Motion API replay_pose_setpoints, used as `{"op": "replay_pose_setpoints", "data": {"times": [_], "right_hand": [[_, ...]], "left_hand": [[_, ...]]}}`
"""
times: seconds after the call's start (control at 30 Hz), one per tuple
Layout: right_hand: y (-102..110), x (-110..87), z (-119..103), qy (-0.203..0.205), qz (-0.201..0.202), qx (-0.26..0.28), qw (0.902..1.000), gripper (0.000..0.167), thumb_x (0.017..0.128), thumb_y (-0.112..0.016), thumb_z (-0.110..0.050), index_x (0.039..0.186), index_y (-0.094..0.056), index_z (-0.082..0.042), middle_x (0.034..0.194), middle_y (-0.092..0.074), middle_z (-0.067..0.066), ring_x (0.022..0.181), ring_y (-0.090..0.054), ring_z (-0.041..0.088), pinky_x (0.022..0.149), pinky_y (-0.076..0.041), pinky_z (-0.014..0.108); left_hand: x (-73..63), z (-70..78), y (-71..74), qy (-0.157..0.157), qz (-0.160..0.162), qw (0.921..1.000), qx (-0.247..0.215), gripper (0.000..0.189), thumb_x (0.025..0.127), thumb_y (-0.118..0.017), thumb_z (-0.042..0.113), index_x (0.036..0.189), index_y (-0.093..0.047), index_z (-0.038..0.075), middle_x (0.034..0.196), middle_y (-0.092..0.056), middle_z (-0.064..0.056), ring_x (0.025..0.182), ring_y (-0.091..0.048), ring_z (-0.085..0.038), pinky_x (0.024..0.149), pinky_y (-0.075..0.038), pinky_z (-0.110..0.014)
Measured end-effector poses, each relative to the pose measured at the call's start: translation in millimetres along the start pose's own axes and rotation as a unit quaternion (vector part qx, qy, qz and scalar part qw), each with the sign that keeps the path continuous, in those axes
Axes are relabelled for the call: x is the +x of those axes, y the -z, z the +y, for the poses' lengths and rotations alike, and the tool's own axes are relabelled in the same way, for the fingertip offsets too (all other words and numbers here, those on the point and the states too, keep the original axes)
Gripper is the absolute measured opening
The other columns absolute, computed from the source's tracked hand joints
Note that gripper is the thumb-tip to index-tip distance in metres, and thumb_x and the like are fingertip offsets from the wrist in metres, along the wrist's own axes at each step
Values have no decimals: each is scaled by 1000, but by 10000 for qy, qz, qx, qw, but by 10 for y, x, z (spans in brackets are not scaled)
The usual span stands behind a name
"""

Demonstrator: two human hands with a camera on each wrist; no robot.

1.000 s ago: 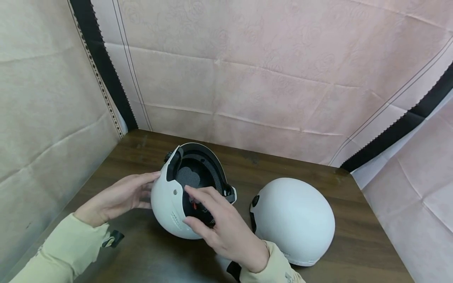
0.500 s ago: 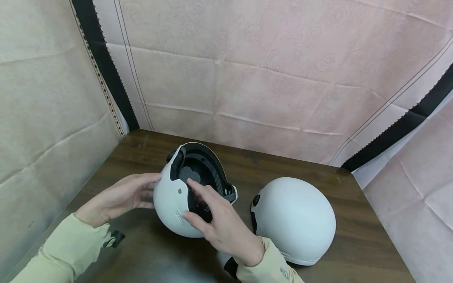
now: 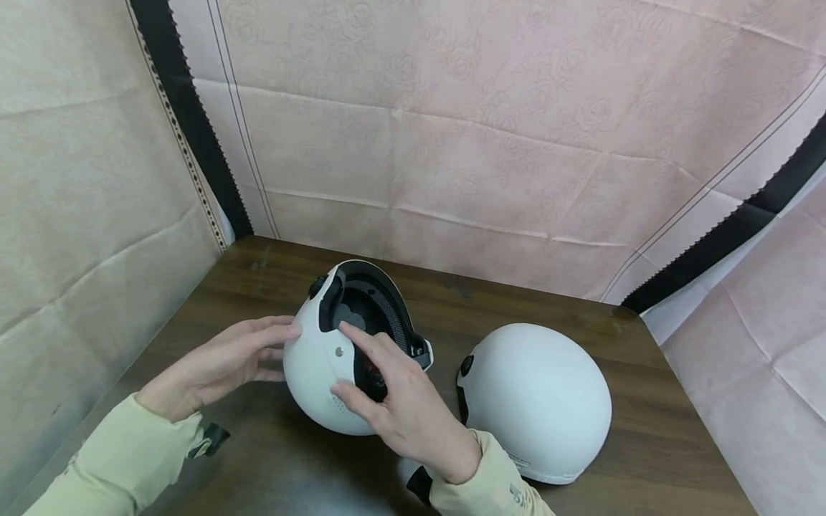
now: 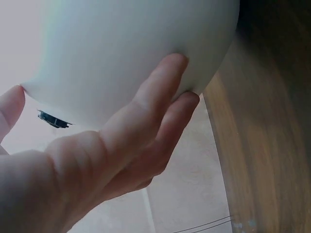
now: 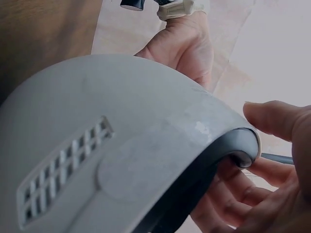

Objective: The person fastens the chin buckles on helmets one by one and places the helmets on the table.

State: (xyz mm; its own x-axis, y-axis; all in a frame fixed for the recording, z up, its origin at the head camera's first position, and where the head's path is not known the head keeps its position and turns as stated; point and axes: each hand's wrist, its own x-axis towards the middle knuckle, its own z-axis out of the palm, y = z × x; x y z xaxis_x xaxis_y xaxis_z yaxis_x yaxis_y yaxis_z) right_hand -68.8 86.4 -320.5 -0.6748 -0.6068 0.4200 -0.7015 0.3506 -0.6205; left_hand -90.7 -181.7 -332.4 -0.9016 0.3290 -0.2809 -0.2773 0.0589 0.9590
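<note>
A white helmet (image 3: 316, 387) lies on its side in the head view, its black-lined opening towards the right. My left hand (image 3: 222, 365) rests against the shell's left side. In the left wrist view its fairly straight fingers (image 4: 163, 82) lie along the smooth shell (image 4: 121, 53), the thumb set apart. My right hand (image 3: 409, 408) is at the opening's near edge. Its thumb lies on the outer shell and its fingers reach into the opening. The right wrist view has the thumb (image 5: 269, 119) at the rim and the other fingers curled beneath it, near a slotted vent (image 5: 63, 170).
A second white helmet (image 3: 542, 401) sits dome up on the right of the dark wooden table (image 3: 658, 437), close to the right forearm. Pale cloth walls (image 3: 452, 143) stand behind and at both sides, with black strips (image 3: 200, 129) at the corners.
The held helmet has turned a little, its rivet and vents shifting right. The right hand has moved slightly left and up. The left hand stays at the shell, and the second helmet has not moved.
</note>
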Motion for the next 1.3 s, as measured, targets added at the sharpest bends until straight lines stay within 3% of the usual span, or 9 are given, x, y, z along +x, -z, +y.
{"op": "replay_pose_setpoints", "data": {"times": [0.23,0.4,0.7,0.87,1.07,1.17,1.3], "right_hand": [[11,-1,-12,-63,34,131,9999,56,95,-62,-36,146,-42,-25,114,-57,-6,94,-56,9,78,-52,27],[6,-12,-1,-93,188,412,9989,51,94,-66,-32,140,-48,-20,106,-58,-6,82,-56,8,69,-52,25],[-8,-30,20,-220,375,717,9965,45,94,-66,-30,135,-51,-20,103,-60,-6,79,-58,6,68,-53,26],[-7,-38,15,-301,450,788,9954,45,93,-67,-29,134,-52,-20,104,-60,-5,81,-58,7,70,-53,28],[-1,-38,5,-358,442,941,9939,44,93,-68,-28,133,-52,-19,104,-60,-4,79,-60,7,67,-53,26],[-1,-30,4,-340,436,1036,9931,45,92,-69,-27,133,-52,-19,104,-61,-3,80,-60,7,65,-54,27],[5,-25,-5,-407,392,1055,9928,46,91,-69,-30,132,-52,-21,102,-61,-5,82,-61,7,68,-54,27]], "left_hand": [[-4,6,-47,1,99,9999,103,74,98,-56,37,150,-19,-1,151,-27,-22,124,-45,-36,96,-42,-54],[43,-52,-52,4,80,10000,30,69,99,-54,40,148,-26,0,148,-29,-20,121,-45,-36,95,-44,-53],[119,-183,-21,135,-342,9989,-299,66,101,-46,45,147,-29,1,142,-36,-24,116,-52,-35,95,-46,-51],[173,-283,-18,98,-852,9926,-857,64,103,-40,44,152,-18,9,151,-22,-24,129,-39,-40,99,-40,-57],[259,-417,-7,200,-1374,9755,-1705,60,104,-33,47,153,-3,29,153,-8,-18,134,-24,-44,103,-31,-63],[266,-434,-5,137,-1501,9719,-1807,58,105,-31,46,152,-1,32,153,-6,-15,136,-18,-44,103,-31,-63],[248,-412,-9,93,-1469,9745,-1695,60,105,-31,46,153,0,29,153,-6,-15,136,-17,-43,101,-34,-60]]}}
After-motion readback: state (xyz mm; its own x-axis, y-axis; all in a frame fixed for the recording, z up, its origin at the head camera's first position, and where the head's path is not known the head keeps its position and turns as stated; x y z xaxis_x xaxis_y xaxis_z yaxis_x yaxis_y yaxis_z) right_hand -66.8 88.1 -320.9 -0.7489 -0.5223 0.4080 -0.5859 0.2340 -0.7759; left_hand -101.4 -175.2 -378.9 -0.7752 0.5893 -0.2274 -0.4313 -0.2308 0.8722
